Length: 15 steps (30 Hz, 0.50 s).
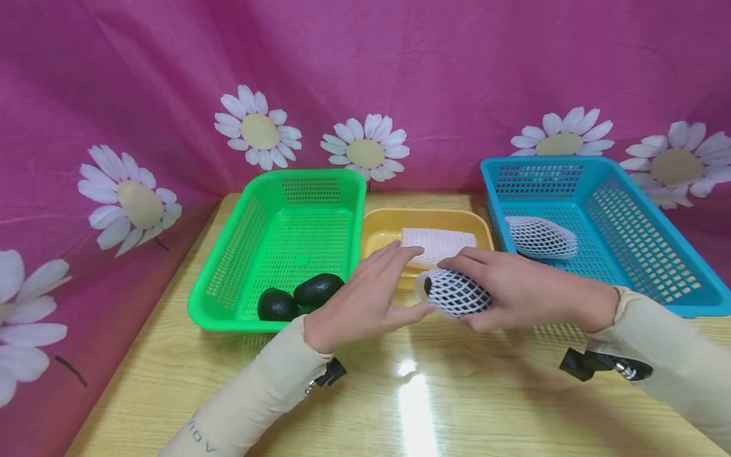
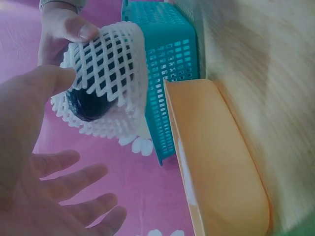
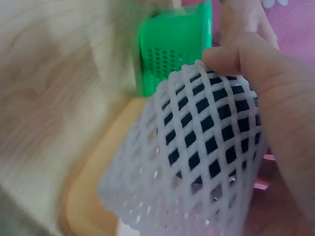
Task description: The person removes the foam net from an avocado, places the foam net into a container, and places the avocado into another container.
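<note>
Here we go: your right grip (image 1: 508,289) is wrapped round a dark avocado (image 2: 91,105) in a white foam net (image 1: 459,293), holding it up off the bench (image 1: 485,393), by the near edge of the yellow tray (image 1: 394,219)! The fruit's tip peeks from the net's gaping end. Your left grip (image 1: 365,292) is released, fingers spread, thumb right there beside that end; contact, I can't tell. Inside the tray lies white foam netting (image 1: 440,240). Left of the tray, the green basket (image 1: 302,235) carries two bare avocados (image 1: 318,291); right of it, the blue basket (image 1: 599,254) holds a bulging netted piece (image 1: 542,238).
</note>
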Motion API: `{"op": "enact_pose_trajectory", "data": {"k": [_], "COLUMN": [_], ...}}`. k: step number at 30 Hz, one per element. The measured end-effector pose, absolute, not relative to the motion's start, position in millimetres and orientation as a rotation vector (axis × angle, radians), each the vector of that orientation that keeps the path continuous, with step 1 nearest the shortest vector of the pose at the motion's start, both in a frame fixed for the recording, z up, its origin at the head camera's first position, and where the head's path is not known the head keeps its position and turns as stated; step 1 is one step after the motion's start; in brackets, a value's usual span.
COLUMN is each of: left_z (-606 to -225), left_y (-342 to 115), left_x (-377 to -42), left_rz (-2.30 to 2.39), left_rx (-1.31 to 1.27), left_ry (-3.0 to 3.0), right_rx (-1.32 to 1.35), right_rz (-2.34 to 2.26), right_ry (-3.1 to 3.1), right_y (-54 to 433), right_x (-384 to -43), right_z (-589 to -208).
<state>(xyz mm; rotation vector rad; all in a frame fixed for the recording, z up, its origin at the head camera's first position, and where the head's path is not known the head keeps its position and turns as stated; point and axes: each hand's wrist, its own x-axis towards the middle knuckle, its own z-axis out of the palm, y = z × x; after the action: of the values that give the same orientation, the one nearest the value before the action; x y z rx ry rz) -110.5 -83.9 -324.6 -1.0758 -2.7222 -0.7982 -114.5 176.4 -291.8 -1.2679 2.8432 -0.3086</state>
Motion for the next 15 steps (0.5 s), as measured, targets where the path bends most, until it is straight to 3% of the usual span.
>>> {"op": "enact_pose_trajectory", "data": {"k": [8, 15], "left_z": [-335, -343], "left_y": [-82, -83], "left_x": [-104, -103], "left_rz": [-0.767, -0.789], "left_rx": [-1.19, -1.246], "left_ry": [-2.662, -2.681], "right_rx": [-1.218, -1.329], "right_rz": [-0.338, -0.324], "right_ry": [2.726, 2.667], "right_y": [165, 156], "right_x": [-115, -116], "right_z": [-308, -327]}}
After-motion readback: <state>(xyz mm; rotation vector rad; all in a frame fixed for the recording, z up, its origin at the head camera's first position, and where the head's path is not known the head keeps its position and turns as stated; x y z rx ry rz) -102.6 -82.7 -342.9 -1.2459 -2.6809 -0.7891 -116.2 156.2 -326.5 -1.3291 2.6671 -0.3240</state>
